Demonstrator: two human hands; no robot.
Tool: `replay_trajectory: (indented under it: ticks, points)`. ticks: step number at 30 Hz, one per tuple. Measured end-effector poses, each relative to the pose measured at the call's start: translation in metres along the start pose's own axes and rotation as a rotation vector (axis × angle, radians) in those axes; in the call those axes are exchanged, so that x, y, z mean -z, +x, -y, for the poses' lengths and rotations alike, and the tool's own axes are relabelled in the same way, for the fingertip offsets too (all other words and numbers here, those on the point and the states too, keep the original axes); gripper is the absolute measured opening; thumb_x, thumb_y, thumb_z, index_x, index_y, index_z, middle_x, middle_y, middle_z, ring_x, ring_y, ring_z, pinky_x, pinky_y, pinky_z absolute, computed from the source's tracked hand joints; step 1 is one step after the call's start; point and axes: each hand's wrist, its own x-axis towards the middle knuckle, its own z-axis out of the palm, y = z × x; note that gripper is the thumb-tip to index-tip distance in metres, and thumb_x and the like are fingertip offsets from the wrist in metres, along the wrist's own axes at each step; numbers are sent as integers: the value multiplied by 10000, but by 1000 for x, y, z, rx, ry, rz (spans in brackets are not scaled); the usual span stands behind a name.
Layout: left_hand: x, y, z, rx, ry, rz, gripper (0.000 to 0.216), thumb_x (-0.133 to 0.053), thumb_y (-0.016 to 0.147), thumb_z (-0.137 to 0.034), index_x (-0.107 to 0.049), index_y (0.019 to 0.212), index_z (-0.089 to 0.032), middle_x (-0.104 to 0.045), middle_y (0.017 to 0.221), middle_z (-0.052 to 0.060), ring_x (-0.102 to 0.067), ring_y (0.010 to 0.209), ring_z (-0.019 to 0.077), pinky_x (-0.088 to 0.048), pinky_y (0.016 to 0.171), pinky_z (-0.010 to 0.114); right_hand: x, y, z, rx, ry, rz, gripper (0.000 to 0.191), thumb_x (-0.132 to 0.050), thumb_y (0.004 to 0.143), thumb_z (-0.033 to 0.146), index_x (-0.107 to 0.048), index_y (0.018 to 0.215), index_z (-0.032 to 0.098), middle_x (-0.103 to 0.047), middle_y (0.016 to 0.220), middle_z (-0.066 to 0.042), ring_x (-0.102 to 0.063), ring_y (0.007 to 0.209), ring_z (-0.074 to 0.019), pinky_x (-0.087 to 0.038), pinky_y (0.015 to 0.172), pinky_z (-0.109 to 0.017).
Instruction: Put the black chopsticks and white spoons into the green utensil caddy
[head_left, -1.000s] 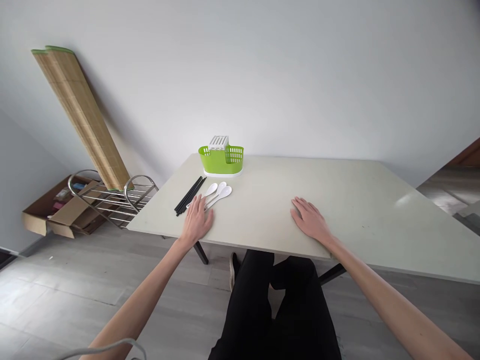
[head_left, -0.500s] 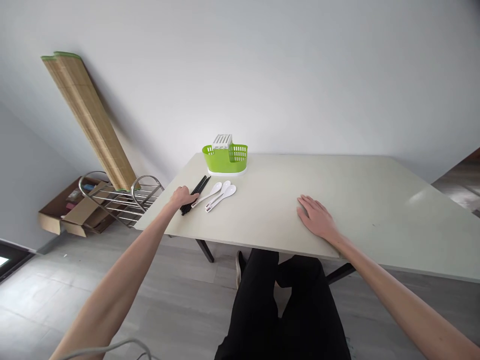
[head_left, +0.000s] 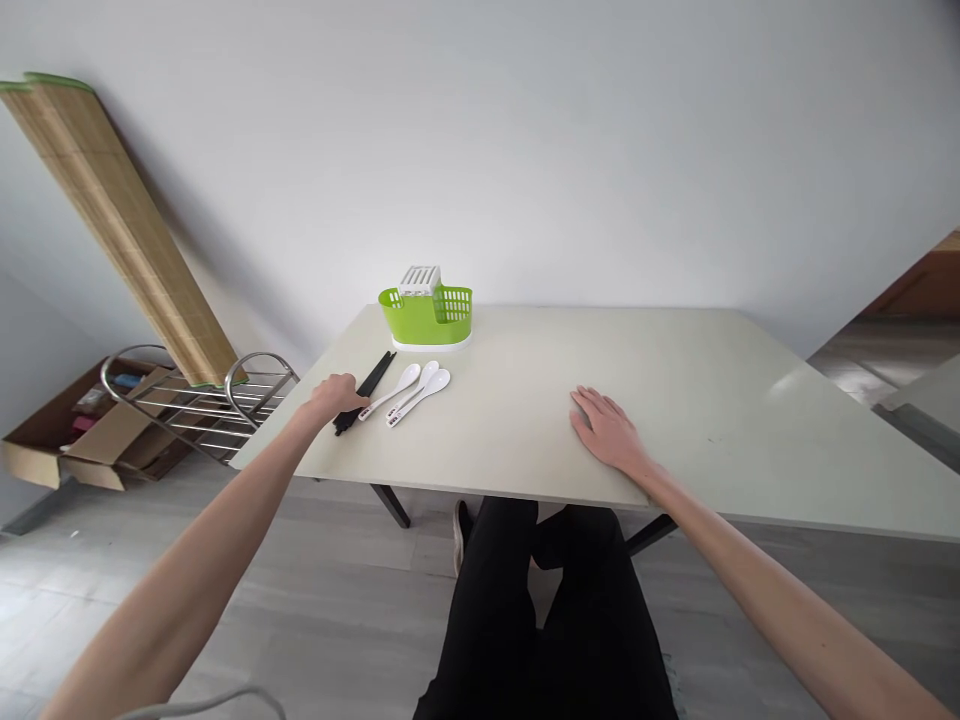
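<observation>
On the left side of the table: black chopsticks (head_left: 377,375) in a slanting bundle on the tabletop (head_left: 510,400), directly under the left hand (head_left: 346,397).
Long axis of the chopsticks: from near left to far right, tips pointing roughly towards the green basket (head_left: 415,326).
Nearer hand: by far the left, bent over the bundle from its left side; the right, well apart, off to the right across bare tabletop.
Left fingers: curled down over the chopsticks, thumb on the spoon side; impossible to tell whether pinching firmly or merely resting, with the far side of the grasp hidden.
Right hand (head_left: 609,430): palm down on the tabletop near the front edge, fingers extended, thumb a little apart, holding nothing visible.
White spoons (head_left: 433,386): three, just right of the chopsticks, bowls away from the body, handles slanting back to the near left; the leftmost handle close beside the left thumb, contact unclear.
Green basket: upright beyond chopsticks and spoons, near the wall, on a white base; lattice visible through the dip in the right bay, floor of both bays hidden.
White slotted piece (head_left: 420,281): at the top of the basket, between the bays.
Cardboard box (head_left: 30,465): on the floor at far left, flaps open, small pink and blue items inside, too small to identify.
Metal rack (head_left: 172,405): beside the box, bamboo mat (head_left: 135,220) leaning above.
</observation>
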Motion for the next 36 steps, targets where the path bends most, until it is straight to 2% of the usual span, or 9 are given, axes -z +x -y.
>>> replay_trajectory:
  ticks: [4,10,17,22,25,33,36]
  points:
    - [6,1,-2,9,47,13,636,-738,667,-592,-760,1082,-110,-738,1162,264,-716,1014,403,-554,801,422,0,1,0,-3,-6,16,634,-238,1079,480,-453,1590,174,-385,1693,-71,-304,1588,-229,-225,1322,-449]
    - [9,1,6,15,96,6,516,-764,658,-429,-758,1082,-133,-736,1186,259,-710,1043,413,-560,823,442,1,4,1,-3,-3,9,624,-242,1081,484,-444,1595,194,-375,1699,-61,-302,1589,-223,-225,1321,-451]
    - [0,-6,17,21,111,-1,442,-667,698,-295,-738,1089,-103,-726,1202,296,-707,1084,420,-552,842,446,0,3,1,0,4,14,636,-239,1081,486,-445,1593,171,-376,1698,-75,-295,1592,-222,-223,1322,-448]
    - [-17,-13,19,27,97,-31,594,-591,744,-241,-607,1294,-16,-678,1251,359,-690,1160,428,-534,888,457,-2,1,0,5,15,-16,616,-250,1077,487,-466,1581,206,-393,1689,-63,-313,1585,-224,-232,1319,-465]
    - [-24,-18,19,19,89,-58,618,-555,766,-204,-541,1333,41,-652,1247,396,-687,1166,449,-525,899,493,-2,1,0,0,10,-1,629,-242,1078,488,-461,1584,185,-387,1692,-66,-302,1589,-221,-223,1323,-457]
    - [-23,-34,25,-14,64,-174,488,-372,866,-126,-509,1308,28,-678,1178,351,-708,1070,447,-522,838,506,4,2,5,-3,-1,35,637,-235,1080,476,-432,1604,173,-365,1703,-71,-279,1598,-228,-227,1325,-447]
    - [-17,-42,21,9,49,-235,456,-284,954,-165,-480,1333,-3,-686,1162,332,-716,1050,434,-522,823,481,3,2,4,1,-1,24,632,-237,1080,475,-433,1604,183,-369,1702,-66,-286,1595,-230,-230,1324,-452]
